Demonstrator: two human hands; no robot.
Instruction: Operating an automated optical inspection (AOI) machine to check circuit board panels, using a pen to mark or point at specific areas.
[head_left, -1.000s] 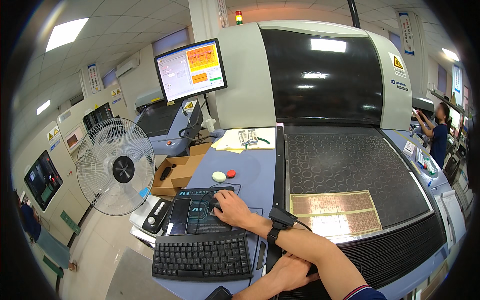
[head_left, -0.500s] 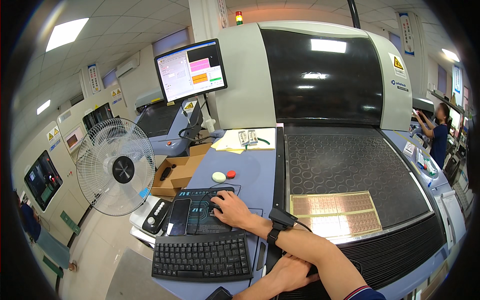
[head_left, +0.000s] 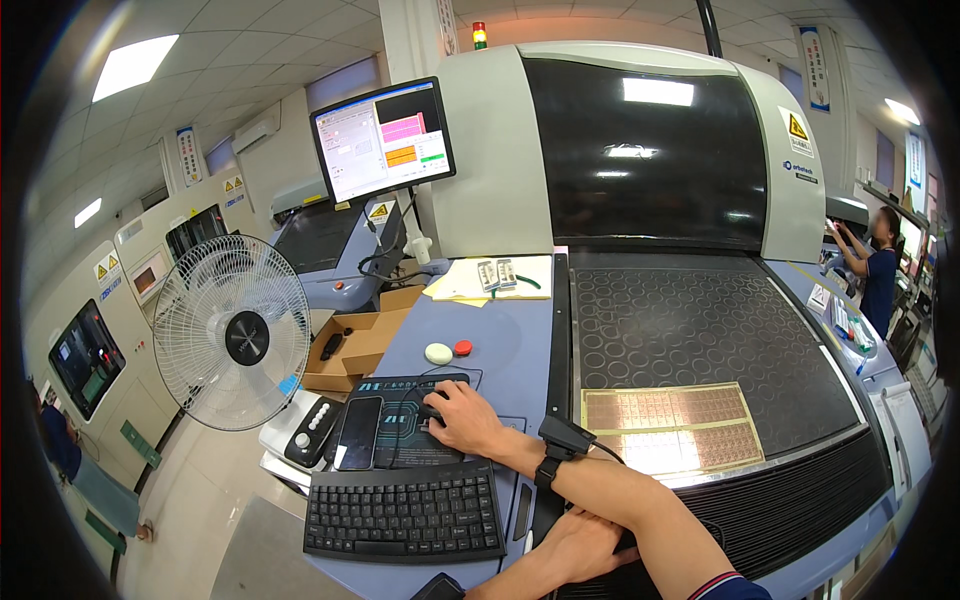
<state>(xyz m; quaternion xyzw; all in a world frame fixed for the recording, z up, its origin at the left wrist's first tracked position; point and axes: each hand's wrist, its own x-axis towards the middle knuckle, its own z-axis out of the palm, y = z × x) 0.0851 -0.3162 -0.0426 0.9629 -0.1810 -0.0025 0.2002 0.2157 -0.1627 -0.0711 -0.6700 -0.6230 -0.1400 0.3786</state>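
Note:
My right hand curls over a black computer mouse on a dark printed mouse pad. A black strap with a small boxy device sits on my right wrist. My left hand lies low, beneath my right forearm, near the black ribbed front edge of the machine; its fingers are mostly hidden. A black keyboard is in front of the pad, and a smartphone lies on the pad's left side. The tilted monitor displays pink and orange blocks.
Copper-coloured panels lie on the machine's dark patterned bed. Beyond the mouse are a red button and a pale round object. A fan and an open cardboard box stand left. Another person works at far right.

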